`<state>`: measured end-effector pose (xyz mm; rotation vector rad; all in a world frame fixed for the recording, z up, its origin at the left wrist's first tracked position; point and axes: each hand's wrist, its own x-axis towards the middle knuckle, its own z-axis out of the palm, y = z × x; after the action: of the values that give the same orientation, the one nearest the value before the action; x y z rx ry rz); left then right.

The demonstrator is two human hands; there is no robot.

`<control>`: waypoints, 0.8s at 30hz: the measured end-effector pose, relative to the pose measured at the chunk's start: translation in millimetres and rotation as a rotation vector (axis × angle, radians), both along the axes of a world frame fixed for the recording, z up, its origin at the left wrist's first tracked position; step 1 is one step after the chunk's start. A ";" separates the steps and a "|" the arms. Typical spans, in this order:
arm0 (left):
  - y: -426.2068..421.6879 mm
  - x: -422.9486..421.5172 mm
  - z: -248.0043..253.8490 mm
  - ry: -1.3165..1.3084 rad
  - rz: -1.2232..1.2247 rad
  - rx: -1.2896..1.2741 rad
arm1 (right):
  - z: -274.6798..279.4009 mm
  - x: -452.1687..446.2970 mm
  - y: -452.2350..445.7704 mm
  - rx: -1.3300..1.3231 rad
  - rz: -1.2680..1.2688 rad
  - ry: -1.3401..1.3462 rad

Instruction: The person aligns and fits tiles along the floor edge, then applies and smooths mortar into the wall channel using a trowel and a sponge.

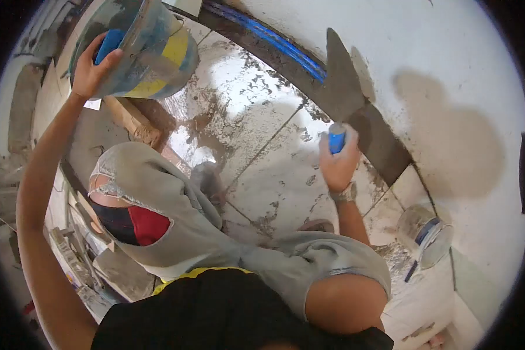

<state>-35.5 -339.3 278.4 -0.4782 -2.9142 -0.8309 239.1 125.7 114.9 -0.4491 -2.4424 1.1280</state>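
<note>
At the upper left my left hand (92,71) is closed round a blue object (109,45) at the rim of a large bucket (157,55) with yellow patches. The bucket's inside is mostly hidden. My right hand (339,160) grips the blue handle of a trowel (343,81), whose grey blade points up against the lower wall. Beneath the blade runs a dark strip of wet mortar (385,143) along the foot of the wall. Blue pipes (268,41) lie in the channel farther up.
A small clear bucket (424,236) with a tool across it stands at the right by the wall. Mortar-splashed floor tiles (262,140) lie between my hands. A wood block (135,121) is beside the large bucket; tools and debris (79,256) lie at left.
</note>
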 end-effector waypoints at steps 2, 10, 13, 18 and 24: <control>7.4 -1.1 -3.4 -0.020 -0.007 0.069 | 10.8 -23.9 27.6 0.251 0.004 0.153; 13.7 5.1 5.3 0.021 -0.020 0.001 | 1.3 -99.9 65.8 0.770 0.342 -0.610; 13.4 7.3 4.4 -0.080 -0.087 0.123 | 50.4 -108.0 46.7 0.550 0.076 -0.222; 24.3 25.4 38.4 -0.100 -0.056 -0.051 | -11.6 -125.9 65.4 0.367 0.110 -0.150; 10.0 6.8 1.3 0.028 -0.065 0.103 | 25.0 -141.7 32.9 0.723 0.257 -0.483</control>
<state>-28.7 -329.3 279.6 -0.5726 -2.8275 -0.9686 97.3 158.6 139.8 -0.1865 -3.1597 0.1451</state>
